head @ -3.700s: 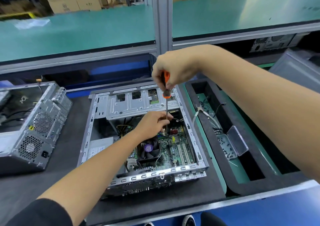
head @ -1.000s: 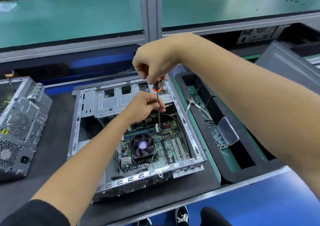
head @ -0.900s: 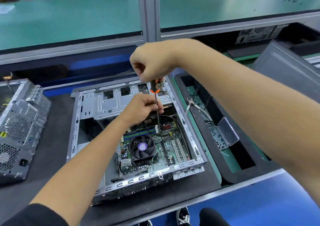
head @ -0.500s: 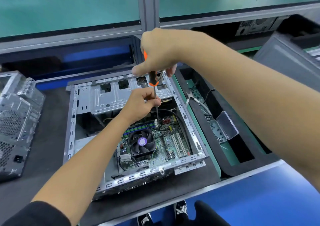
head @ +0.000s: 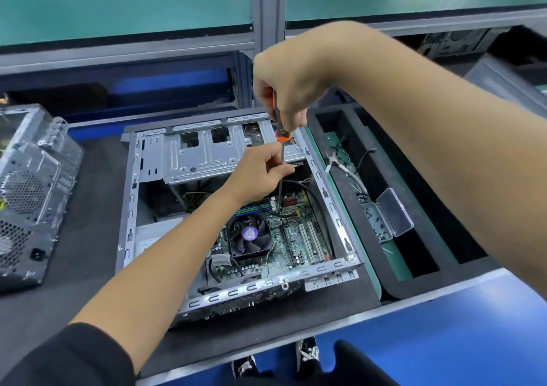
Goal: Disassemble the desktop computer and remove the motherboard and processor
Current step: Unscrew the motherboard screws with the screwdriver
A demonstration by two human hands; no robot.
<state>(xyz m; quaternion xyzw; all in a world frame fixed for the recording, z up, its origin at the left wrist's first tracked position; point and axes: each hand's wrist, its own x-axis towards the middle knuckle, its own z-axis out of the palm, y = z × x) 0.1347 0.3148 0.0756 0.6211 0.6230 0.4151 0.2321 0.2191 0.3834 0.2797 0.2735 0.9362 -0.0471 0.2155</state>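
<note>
Orange-collared and long-shafted, a screwdriver stands nearly upright over an opened desktop computer case lying on its side on the dark-matted counter, positioned that way so the tool can reach straight down to the board. The right hand wraps its grip around the handle from above, apparently to bear down and turn, while the left hand pinches the bare shaft between thumb and fingers, seemingly to keep the tip from wandering among the components. The motherboard remains seated on the case floor, its processor hidden beneath the black cooler fan with a purple hub, and a black cable loops across the board close to the shaft. Whether the tip sits in a screw head cannot be made out. To the right, a foam-lined tray holds a small clear-lidded box, lid open, likely kept handy for removed screws. A second case stands apart at the left. The job appears to be at the unfastening stage, board not yet freed.
</note>
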